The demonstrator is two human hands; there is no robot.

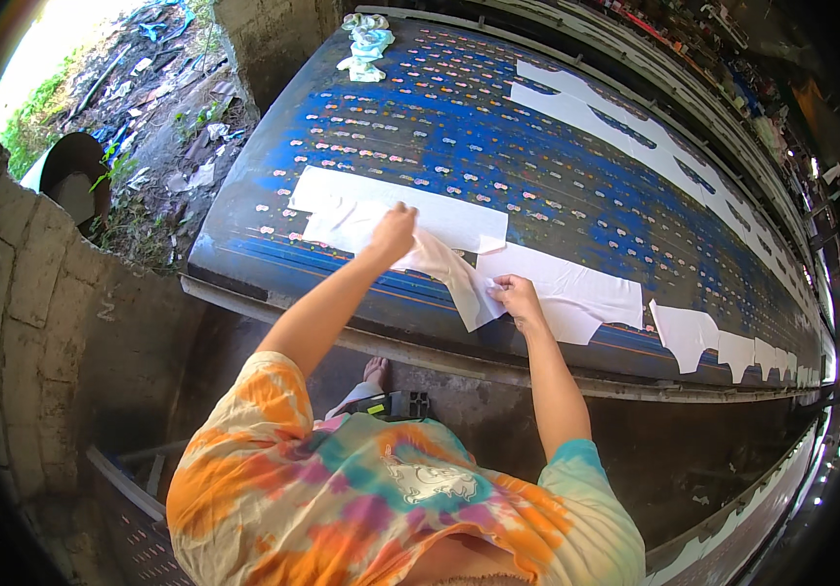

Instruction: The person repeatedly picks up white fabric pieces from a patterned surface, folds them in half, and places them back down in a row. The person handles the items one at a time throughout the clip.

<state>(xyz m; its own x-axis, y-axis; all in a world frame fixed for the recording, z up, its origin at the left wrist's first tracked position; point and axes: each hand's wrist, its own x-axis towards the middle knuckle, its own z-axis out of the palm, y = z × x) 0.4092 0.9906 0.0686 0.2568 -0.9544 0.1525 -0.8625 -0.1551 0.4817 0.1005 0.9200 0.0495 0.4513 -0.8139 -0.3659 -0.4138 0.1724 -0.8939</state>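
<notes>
Both hands' grip (393, 234) (515, 293) on limp white cloth (444, 266).

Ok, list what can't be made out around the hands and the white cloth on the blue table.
- Left hand: its fingertips are hidden in the head view, turned down onto the white cloth.
- Right hand: the pinched cloth hides its grip.
- Blue table: its far right end bends into the dark rim; the small pale marks on it are too tiny to identify.
- Cloth pile at the far edge: too small to count pieces.
</notes>
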